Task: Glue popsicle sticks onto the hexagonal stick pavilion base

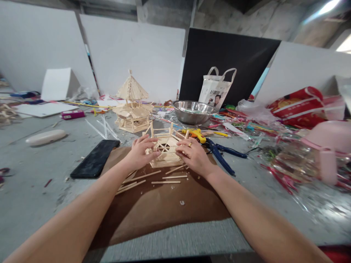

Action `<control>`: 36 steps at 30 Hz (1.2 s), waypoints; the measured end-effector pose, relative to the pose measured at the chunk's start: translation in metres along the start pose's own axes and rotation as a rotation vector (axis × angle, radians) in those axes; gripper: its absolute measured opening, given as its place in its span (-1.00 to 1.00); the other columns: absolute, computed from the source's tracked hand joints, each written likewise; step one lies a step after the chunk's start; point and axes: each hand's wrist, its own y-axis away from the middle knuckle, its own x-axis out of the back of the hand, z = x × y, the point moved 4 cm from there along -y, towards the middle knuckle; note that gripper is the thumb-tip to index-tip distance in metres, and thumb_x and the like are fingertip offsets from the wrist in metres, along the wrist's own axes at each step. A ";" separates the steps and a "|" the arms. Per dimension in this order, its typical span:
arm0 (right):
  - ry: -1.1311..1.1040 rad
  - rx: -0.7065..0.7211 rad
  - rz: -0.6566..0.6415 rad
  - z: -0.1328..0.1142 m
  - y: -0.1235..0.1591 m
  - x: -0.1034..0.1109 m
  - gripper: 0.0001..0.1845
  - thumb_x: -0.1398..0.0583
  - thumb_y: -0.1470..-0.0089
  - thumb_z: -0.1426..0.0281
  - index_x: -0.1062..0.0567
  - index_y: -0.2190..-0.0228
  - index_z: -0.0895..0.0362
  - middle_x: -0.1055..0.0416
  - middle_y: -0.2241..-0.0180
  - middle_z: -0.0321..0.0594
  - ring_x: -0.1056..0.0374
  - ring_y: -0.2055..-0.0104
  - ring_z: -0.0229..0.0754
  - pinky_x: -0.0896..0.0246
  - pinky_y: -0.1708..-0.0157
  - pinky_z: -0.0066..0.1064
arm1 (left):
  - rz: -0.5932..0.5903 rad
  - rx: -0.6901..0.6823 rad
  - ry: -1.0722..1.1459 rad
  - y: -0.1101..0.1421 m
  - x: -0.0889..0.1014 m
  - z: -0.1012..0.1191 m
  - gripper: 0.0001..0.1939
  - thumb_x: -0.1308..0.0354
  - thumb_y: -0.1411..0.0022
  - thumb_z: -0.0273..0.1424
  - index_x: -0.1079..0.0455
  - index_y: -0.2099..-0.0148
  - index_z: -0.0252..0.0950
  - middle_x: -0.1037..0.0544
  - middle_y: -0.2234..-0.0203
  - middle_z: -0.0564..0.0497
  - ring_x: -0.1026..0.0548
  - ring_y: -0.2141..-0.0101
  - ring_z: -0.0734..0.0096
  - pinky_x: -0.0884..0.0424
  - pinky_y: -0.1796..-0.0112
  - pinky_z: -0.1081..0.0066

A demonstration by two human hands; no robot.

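Observation:
A small unfinished model made of wooden sticks [165, 147] stands on a brown sheet [161, 208] in front of me. My left hand [139, 152] cups its left side, fingers curled against the sticks. On the model's right side rests my right hand [193, 153], ring on one finger, with its fingers bent over the edge. Both hands grip the model. Loose wooden sticks [153, 179] lie on the sheet just below my hands.
A finished stick pavilion [131, 106] stands behind. A black phone [95, 159] lies left. A yellow glue gun [195, 134], blue-handled pliers [219, 153] and a steel bowl [193, 111] sit right. Plastic packets and a pink container [326, 146] crowd the right side.

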 end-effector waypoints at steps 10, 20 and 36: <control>0.032 -0.021 0.025 0.000 0.003 0.002 -0.83 -0.05 -0.02 0.36 -0.43 0.41 0.12 -0.33 0.18 -0.16 -0.17 0.09 -0.20 -0.02 0.06 -0.29 | 0.077 -0.046 -0.068 0.001 0.000 0.000 -0.76 -0.01 -0.04 -0.20 -0.38 0.35 -0.23 -0.37 0.09 0.01 -0.06 -0.05 0.15 0.04 0.01 0.04; -0.069 -0.155 -0.410 -0.019 -0.002 0.020 -0.80 -0.05 0.00 0.35 -0.46 0.45 0.13 -0.42 0.45 -0.22 -0.29 0.39 -0.28 -0.10 0.40 -0.49 | 0.641 -0.233 -0.128 0.024 0.047 0.036 -0.85 -0.01 -0.06 -0.40 -0.28 0.26 -0.27 -0.41 0.25 -0.01 -0.34 0.19 0.37 -0.18 0.12 0.27; -0.503 -0.317 -0.391 -0.022 -0.004 0.030 -0.82 -0.07 0.01 0.36 -0.44 0.43 0.18 -0.33 0.58 -0.35 -0.16 0.56 -0.42 -0.04 0.54 -0.58 | -0.048 -0.223 -0.104 0.025 -0.003 0.068 -0.73 0.15 -0.17 -0.33 -0.31 0.17 -0.25 -0.49 0.46 0.02 -0.42 0.46 0.47 -0.24 0.47 0.52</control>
